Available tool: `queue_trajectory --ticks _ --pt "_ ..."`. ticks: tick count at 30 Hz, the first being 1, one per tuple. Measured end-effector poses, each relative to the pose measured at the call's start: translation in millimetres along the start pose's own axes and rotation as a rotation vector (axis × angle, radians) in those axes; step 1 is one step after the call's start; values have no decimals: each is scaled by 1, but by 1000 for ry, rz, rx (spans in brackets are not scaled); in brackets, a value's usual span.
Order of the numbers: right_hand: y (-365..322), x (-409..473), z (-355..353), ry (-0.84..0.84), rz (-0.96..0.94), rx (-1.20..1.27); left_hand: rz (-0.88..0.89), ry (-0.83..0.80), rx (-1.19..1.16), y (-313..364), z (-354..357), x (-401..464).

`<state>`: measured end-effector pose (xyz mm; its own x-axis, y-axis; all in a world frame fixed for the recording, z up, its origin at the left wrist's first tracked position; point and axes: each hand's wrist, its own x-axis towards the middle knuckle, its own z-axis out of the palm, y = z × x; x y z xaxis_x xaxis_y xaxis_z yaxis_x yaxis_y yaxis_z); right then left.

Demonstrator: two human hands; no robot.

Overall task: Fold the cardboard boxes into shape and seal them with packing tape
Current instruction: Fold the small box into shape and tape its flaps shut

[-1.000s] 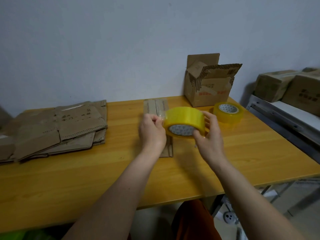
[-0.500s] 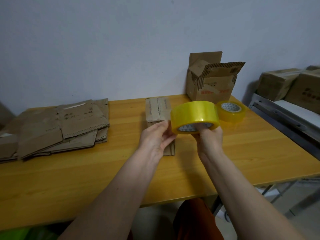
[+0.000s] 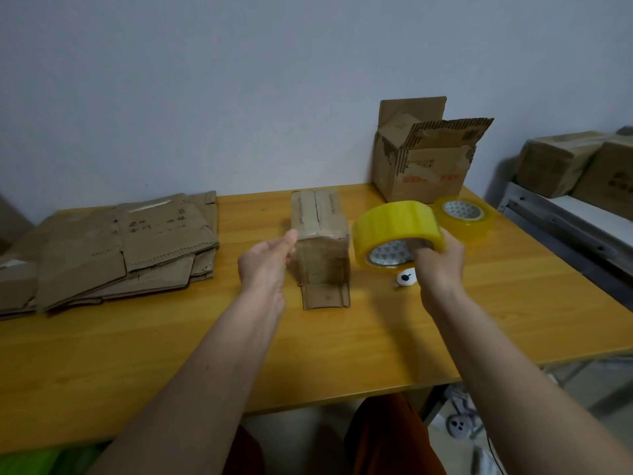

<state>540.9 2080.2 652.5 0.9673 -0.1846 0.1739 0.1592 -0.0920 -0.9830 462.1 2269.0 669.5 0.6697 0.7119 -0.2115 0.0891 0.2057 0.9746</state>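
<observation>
Parted from the tape roll [image 3: 397, 222], left hand [image 3: 265, 265] now hangs relaxed beside the small box [image 3: 320, 234]; right hand [image 3: 440, 260] grips the roll.

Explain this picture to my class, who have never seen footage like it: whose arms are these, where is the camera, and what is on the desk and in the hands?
There is no machine here. A person wears a camera on the head, looking forward and down, so the two arms reaching in from below are that person's own.

The right hand holds a roll of yellow packing tape, with fingers hooked through its core. The left hand reaches with straight fingers to the side of a small folded cardboard box standing on the wooden table.

Also on the table: a stack of flat unfolded cardboard at the left, an open box at the back by the wall, a second tape roll lying flat, and a small white object I cannot identify.
</observation>
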Motion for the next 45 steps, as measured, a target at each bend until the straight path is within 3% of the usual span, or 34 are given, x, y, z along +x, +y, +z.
queue_trajectory --ticks 4,18,26,29,32,35,37,39,42,45 --pt "0 13 -6 78 -279 -586 -1 165 -42 -4 -6 18" --pt "8 50 11 45 -180 -704 -9 99 55 -5 9 58" --pt "33 48 23 -44 -166 -823 -207 -21 41 -26 25 56" --pt "33 50 27 -79 -185 -819 -239 -45 95 -31 30 58" --pt "32 50 28 -120 -169 -776 -254 -75 297 -46 30 62" --pt "33 49 26 -155 -134 -734 -13 75 429 -41 22 63" --pt "33 48 27 -190 -110 -700 405 248 489 -34 14 57" --pt "30 45 30 -236 -93 -646 727 139 620 -29 10 49" --pt "23 41 34 -380 -96 -544 756 -126 1020 -27 10 51" --pt "14 33 31 -652 -55 -462 715 -145 1299 -6 8 71"
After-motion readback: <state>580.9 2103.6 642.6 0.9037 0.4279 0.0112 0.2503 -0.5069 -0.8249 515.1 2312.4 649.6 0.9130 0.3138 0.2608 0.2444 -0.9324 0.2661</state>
